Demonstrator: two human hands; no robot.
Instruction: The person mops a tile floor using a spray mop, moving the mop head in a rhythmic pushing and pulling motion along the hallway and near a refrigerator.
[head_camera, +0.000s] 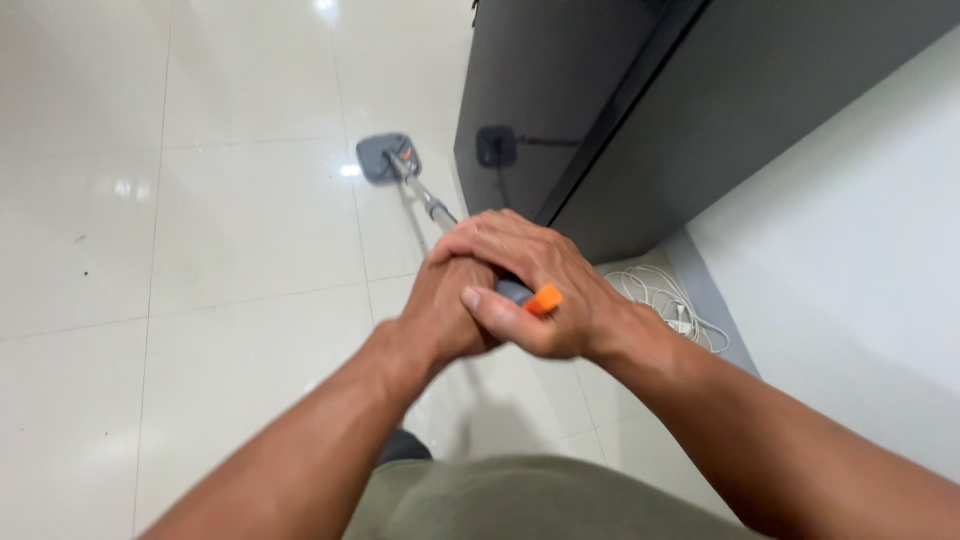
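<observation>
- While both hands close over the top of a mop handle (440, 212) in the head view, the right hand (535, 290) lies uppermost, its fingers wrapped across the left hand (440, 315) and its thumb pressed along the side.
- The left hand sits underneath, clenched round the handle; most of its fingers are hidden by the right hand.
- An orange end cap (544, 300) of the handle pokes out just beside the right thumb, with a short grey stretch of grip showing next to it.
- From the hands the handle slopes away and down to a flat grey mop head (385, 157), which rests on the glossy white tiled floor (230, 230), well apart from the hands.
- A dark grey cabinet (560, 90) stands just right of the mop head, and its shiny side mirrors the mop.
- Near the cabinet's foot, against the white wall (860, 250), a coiled white cable (665, 300) lies on the floor close to the right wrist.
- At the bottom edge, olive-green clothing (540, 500) of the person shows between the forearms.
</observation>
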